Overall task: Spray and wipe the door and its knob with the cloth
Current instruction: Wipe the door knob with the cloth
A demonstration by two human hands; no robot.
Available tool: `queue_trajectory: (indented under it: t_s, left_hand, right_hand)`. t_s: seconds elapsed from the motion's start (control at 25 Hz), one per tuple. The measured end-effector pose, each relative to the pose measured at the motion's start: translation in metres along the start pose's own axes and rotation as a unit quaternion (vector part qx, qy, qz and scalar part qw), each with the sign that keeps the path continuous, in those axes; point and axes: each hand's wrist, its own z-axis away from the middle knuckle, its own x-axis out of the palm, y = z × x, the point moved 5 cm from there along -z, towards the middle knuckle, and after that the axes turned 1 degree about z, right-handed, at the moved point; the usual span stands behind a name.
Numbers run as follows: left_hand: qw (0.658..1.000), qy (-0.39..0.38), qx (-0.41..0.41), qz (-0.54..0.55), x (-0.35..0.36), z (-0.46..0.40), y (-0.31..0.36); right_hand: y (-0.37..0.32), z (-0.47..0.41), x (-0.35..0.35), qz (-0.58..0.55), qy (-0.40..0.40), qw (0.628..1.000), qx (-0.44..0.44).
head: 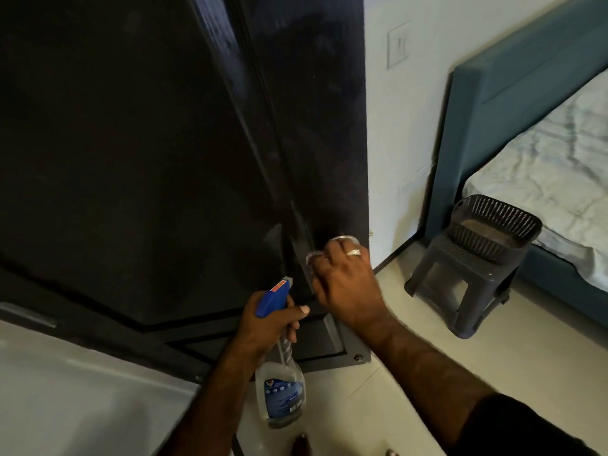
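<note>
A dark, glossy door (309, 110) stands ajar, its edge toward me. My right hand (345, 284) grips a pale cloth (312, 257) against the door's edge at lock height. A silvery round knob (345, 238) peeks out just above that hand. My left hand (263, 324) holds a clear spray bottle (279, 390) by its neck, blue trigger head (273, 299) up, close to the door and below the right hand.
A dark plastic stool (460, 291) with a slotted basket (493, 225) on it stands to the right, beside a teal bed frame (487, 103) with pale bedding. White wall with a switch plate (398, 44) sits behind the door. Light floor tiles (411, 357) lie below.
</note>
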Motion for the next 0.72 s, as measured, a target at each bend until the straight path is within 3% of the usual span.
queue_trajectory:
  t_s: [0.08,0.12,0.16,0.2,0.28,0.32,0.36,0.4,0.48,0.52,0.56,0.64,0.72]
  left_hand:
    - [1.0,-0.008,0.013,0.007,-0.011,-0.005,0.0]
    - [1.0,-0.01,0.019,0.011,-0.018,-0.008,0.001]
    - [1.0,-0.009,0.023,0.014,-0.023,-0.012,0.0]
    - [0.999,-0.01,0.029,0.019,-0.029,-0.017,-0.002]
    - [0.999,-0.021,0.04,0.022,-0.039,-0.03,-0.004]
    - [0.998,-0.034,0.044,0.018,-0.046,-0.04,-0.006]
    - [0.997,-0.054,0.047,0.014,-0.051,-0.051,-0.008]
    - [0.997,-0.065,0.05,0.012,-0.051,-0.059,-0.009]
    - [0.994,-0.094,0.062,0.011,-0.05,-0.074,-0.007]
    - [0.99,-0.12,0.074,0.003,-0.048,-0.08,-0.007]
    - [0.986,-0.141,0.085,-0.005,-0.046,-0.084,-0.006]
    - [0.982,-0.169,0.081,-0.007,-0.044,-0.089,-0.006]
    - [0.98,-0.191,0.058,0.01,-0.044,-0.094,-0.008]
  right_hand:
    - [0.008,0.004,-0.008,-0.104,0.095,0.982,0.123]
    - [0.013,0.007,-0.01,-0.203,0.152,0.941,0.226]
    - [0.019,0.009,-0.006,-0.343,0.185,0.855,0.342]
    - [0.027,0.008,0.005,-0.473,0.196,0.738,0.441]
    - [0.03,0.006,0.021,-0.627,0.151,0.495,0.582]
    - [0.026,0.001,0.023,-0.648,0.134,0.442,0.606]
    - [0.028,-0.001,0.022,-0.625,0.129,0.468,0.612]
    - [0.033,-0.002,0.018,-0.543,0.125,0.573,0.6]
    - [0.024,-0.008,0.002,-0.244,0.126,0.847,0.455]
    - [0.005,-0.013,0.0,-0.079,0.105,0.931,0.34]
    - [-0.015,-0.017,0.004,0.055,0.072,0.968,0.233]
    - [-0.027,-0.02,0.009,0.159,0.032,0.98,0.119]
    - [-0.006,-0.018,0.008,0.05,0.091,0.976,0.189]
